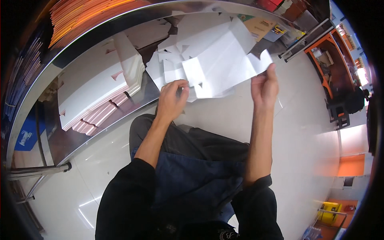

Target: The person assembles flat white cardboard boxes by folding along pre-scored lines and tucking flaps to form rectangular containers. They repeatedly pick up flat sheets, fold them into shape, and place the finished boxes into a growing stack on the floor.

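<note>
A flat white cardboard box blank (224,60), with fold lines and cut flaps, is held slanting over other white blanks (154,70) in front of me. My right hand (265,86) is closed on a curved flap at its right end, thumb upward. At its near left end, my left hand (173,98) has curled fingers with their tips against the edge of a flap. The left fingertips are partly hidden. Beneath and behind the held blank, several loose blanks overlap on a low metal shelf.
A thick stack of white blanks (100,80) lies on the shelf to the left. Orange sheets (80,20) are piled above the curved metal rim. A tan box (260,27) stands at the back right, near metal legs (308,38). Pale tiled floor (304,160) extends to the right.
</note>
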`<state>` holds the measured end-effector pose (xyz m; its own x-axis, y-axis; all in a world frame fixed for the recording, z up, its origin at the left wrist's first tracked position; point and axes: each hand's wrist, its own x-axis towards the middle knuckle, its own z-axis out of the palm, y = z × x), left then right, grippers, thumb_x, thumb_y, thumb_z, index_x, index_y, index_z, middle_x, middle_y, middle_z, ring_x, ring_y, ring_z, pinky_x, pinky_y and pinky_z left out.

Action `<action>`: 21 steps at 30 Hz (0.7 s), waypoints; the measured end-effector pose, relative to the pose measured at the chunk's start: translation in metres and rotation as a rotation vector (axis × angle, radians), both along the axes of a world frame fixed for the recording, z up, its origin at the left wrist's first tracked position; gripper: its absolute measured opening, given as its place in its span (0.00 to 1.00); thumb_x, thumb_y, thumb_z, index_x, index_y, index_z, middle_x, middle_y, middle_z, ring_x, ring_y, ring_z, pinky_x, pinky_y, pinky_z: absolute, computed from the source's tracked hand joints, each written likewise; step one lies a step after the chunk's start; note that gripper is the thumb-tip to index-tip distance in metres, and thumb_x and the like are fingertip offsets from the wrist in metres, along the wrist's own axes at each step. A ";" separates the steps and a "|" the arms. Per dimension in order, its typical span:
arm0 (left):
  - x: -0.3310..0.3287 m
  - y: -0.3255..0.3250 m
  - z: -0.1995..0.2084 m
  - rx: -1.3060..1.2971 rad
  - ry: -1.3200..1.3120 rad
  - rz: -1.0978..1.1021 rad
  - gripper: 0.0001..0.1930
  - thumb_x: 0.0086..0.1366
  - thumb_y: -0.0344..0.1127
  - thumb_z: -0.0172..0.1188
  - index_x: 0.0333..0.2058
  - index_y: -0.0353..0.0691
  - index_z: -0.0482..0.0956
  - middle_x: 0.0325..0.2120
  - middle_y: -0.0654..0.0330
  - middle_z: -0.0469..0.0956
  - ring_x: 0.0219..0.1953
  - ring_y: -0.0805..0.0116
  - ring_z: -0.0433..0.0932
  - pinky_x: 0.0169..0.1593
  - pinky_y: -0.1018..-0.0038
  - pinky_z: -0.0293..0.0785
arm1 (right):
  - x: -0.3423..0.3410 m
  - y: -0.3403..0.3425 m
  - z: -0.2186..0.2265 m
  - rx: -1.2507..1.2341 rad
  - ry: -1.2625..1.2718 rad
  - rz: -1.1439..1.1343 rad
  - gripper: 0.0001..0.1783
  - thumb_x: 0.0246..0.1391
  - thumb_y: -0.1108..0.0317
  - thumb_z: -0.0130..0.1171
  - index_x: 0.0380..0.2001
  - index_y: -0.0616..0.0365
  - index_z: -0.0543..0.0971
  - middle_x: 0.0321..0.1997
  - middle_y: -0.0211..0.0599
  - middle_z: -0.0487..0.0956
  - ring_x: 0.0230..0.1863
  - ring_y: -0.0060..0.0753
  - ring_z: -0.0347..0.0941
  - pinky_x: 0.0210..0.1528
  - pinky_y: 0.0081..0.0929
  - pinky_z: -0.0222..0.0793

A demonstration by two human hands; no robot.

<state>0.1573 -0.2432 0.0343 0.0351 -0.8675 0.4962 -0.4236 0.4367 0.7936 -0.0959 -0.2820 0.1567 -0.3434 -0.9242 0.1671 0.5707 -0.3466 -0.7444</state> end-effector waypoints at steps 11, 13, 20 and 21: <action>-0.071 0.044 0.103 0.574 0.510 -0.556 0.25 0.71 0.47 0.47 0.57 0.33 0.66 0.52 0.53 0.72 0.55 0.67 0.69 0.60 0.72 0.60 | -0.015 0.112 0.055 -0.231 0.683 -0.571 0.11 0.64 0.65 0.52 0.37 0.64 0.75 0.39 0.38 0.80 0.39 0.28 0.75 0.46 0.22 0.69; -0.083 0.049 0.105 0.586 0.261 -0.559 0.30 0.70 0.55 0.46 0.59 0.36 0.63 0.56 0.51 0.68 0.55 0.63 0.70 0.59 0.70 0.63 | -0.023 0.135 0.052 -0.130 0.847 -0.691 0.10 0.66 0.66 0.49 0.39 0.64 0.71 0.40 0.44 0.78 0.41 0.41 0.76 0.49 0.35 0.70; -0.085 0.111 0.127 0.920 1.272 -1.004 0.21 0.72 0.47 0.48 0.56 0.39 0.67 0.47 0.61 0.74 0.49 0.70 0.73 0.53 0.68 0.72 | -0.019 0.243 0.039 -0.600 1.160 -0.207 0.19 0.61 0.59 0.56 0.24 0.63 0.70 0.25 0.49 0.78 0.30 0.50 0.78 0.42 0.54 0.76; -0.091 0.122 0.134 0.925 1.212 -0.897 0.19 0.72 0.43 0.50 0.55 0.39 0.68 0.47 0.62 0.74 0.48 0.71 0.74 0.52 0.69 0.73 | -0.018 0.255 0.035 -0.578 1.241 -0.192 0.21 0.61 0.58 0.57 0.21 0.63 0.70 0.23 0.48 0.78 0.28 0.50 0.78 0.41 0.54 0.76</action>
<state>0.0665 -0.1210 0.1684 -0.6230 -0.7796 -0.0635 0.6304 -0.5486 0.5492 -0.1139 -0.0267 0.1921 0.1975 -0.5750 0.7940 -0.4451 -0.7742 -0.4499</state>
